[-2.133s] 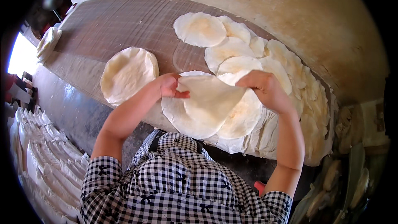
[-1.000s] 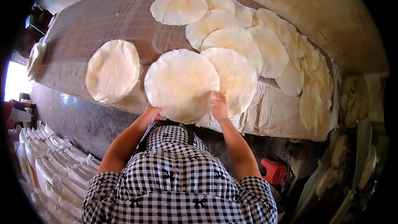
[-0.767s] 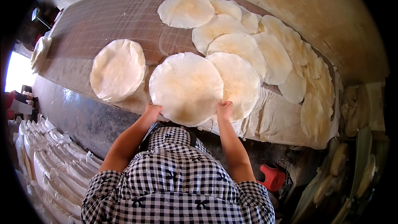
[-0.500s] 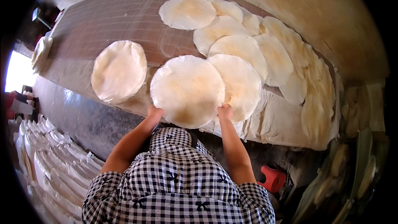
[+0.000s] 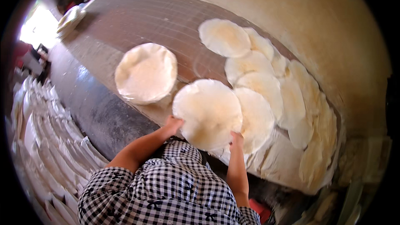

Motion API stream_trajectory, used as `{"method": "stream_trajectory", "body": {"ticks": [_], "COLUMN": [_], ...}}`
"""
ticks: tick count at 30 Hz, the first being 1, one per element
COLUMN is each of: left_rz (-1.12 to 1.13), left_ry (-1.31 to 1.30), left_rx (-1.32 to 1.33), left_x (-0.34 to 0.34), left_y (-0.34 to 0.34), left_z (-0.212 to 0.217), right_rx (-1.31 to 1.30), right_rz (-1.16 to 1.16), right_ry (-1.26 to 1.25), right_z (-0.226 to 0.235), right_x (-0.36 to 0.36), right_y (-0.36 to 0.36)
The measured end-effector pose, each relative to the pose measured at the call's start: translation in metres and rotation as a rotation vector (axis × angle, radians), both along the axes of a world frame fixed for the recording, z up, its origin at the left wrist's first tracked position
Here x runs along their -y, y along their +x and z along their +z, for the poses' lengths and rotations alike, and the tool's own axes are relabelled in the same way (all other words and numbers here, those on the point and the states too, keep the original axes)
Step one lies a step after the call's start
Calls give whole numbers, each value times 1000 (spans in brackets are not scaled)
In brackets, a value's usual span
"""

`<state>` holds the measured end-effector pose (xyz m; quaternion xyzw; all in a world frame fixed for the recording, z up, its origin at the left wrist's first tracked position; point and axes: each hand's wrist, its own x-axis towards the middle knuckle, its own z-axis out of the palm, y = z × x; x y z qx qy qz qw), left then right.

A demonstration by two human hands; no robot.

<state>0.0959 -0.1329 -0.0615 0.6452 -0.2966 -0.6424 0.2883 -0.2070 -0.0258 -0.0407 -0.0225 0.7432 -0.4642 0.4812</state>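
Flatbread first: the pale, round, thin sheet of bread (image 5: 207,114) that you hold lies just ahead of both your hands, up and away from your body, with its near rim at your fingers and its far rim out over the desk. It is close to a circle, so it has no real long axis. Your left hand (image 5: 172,124) grips the near-left rim and your right hand (image 5: 236,138) the near-right rim; the two sit about equally close to it. On both hands the fingers are closed on the edge, though how far they wrap underneath is hidden by the bread itself. The sheet looks lifted a little at your side; whether its far part touches anything you cannot tell. Just to its right, and partly under it, lies a similar round pale flatbread (image 5: 258,118), one of a row of overlapping flatbreads (image 5: 291,100) running back along the desk. To the left, apart from it, a stack of round flatbreads (image 5: 146,73) rests on the brown gridded desk (image 5: 137,21).
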Motion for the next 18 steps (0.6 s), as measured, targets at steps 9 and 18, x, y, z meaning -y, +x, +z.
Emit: {"method": "stream_trajectory", "body": {"ticks": [9, 18], "left_rz": [-45, 260], "left_ry": [-209, -591], "left_rx": [-17, -56], "left_x": [86, 207], "left_y": [11, 184], "left_z": [153, 309], "right_rx": [33, 181], "right_rz": [56, 496], "right_ry": [-436, -738], "right_z": [150, 292], "right_x": [88, 258], "right_y": [22, 167]}}
